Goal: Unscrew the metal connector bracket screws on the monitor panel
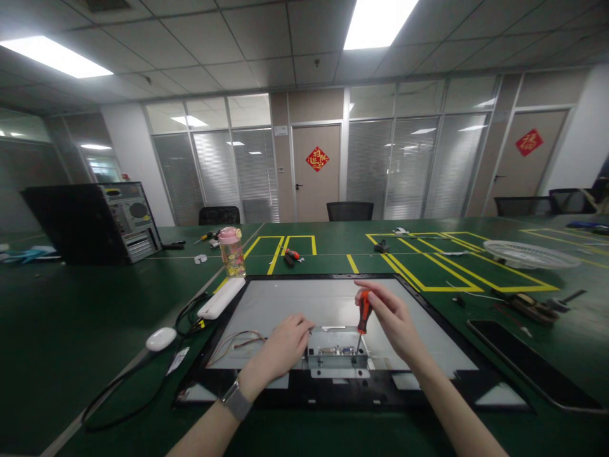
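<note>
My right hand grips the red-and-black handle of a screwdriver, held nearly upright. Its tip points down at the right part of a metal bracket that carries a small board with connectors. The bracket sits at the near middle of an opened monitor panel lying flat on the table. With bent fingers, my left hand rests at the bracket's left edge; what its fingertips press on is partly hidden. Thin wires lie on the panel left of that hand.
A computer case stands at the far left. Beside the panel are a pink-lidded bottle, a white bar, a white mouse-shaped object and black cables. On the right lie a black slab and a white round basket.
</note>
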Demonstrator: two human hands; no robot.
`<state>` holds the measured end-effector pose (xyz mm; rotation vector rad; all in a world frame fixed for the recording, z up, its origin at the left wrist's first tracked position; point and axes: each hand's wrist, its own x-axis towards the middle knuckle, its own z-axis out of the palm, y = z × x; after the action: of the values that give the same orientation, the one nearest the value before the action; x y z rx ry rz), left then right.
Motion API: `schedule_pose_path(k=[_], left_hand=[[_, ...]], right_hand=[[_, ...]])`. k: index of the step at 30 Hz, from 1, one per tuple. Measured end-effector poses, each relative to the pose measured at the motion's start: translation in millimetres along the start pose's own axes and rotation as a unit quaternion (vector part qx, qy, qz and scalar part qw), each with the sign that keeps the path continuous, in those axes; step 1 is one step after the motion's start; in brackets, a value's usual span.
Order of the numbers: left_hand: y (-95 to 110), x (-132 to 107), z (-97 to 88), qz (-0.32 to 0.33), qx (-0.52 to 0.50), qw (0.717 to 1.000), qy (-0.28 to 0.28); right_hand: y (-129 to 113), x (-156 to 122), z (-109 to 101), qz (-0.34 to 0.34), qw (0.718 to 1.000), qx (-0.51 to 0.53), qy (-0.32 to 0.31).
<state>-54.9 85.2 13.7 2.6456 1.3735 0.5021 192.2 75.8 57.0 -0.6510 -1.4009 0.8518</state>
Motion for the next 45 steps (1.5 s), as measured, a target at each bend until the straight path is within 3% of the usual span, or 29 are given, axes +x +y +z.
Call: schedule_pose_path(k=[5,11,17,23,27,31,38,45], left_hand=[[-0.3,0.0,0.1,-0.003,0.0,1.0,-0.004],[-0.2,0.3,-0.4,0.0,0.001,1.0,-0.005],[0.6,0.7,-1.1,-0.004,-0.002,1.0,-0.008],[0.8,0.2,-2.0,-0.003,-0.002,1.0,-0.008],[0.3,0.1,-1.4,-0.002,-0.005,1.0,-0.006],[-0.1,0.0,-0.3,0.003,-0.005,1.0,0.001],[0.4,-0.1,-1.5,0.007,0.0,1.0,0.005],[3.1,-0.5,-3.3,0.002,-0.003,1.0,-0.002]], right_hand=[[-0.7,1.3,1.9,0.0,0.999,0.044,-0.015],[-4.3,-0.1,0.0,-0.002,1.0,-0.018,-0.011],[-6.7,0.0,3.2,0.027,0.997,0.071,-0.028],[-4.8,-0.5,1.8,0.003,1.0,0.012,-0.012],[-5.9,-1.8,4.0,0.049,0.995,0.077,-0.041],[-7.7,-0.9,6.6,0.05,0.991,0.113,-0.058],[-0.7,-2.2,1.1,0.036,0.997,0.045,-0.048],[-4.8,-3.0,6.0,0.062,0.986,0.135,-0.077]])
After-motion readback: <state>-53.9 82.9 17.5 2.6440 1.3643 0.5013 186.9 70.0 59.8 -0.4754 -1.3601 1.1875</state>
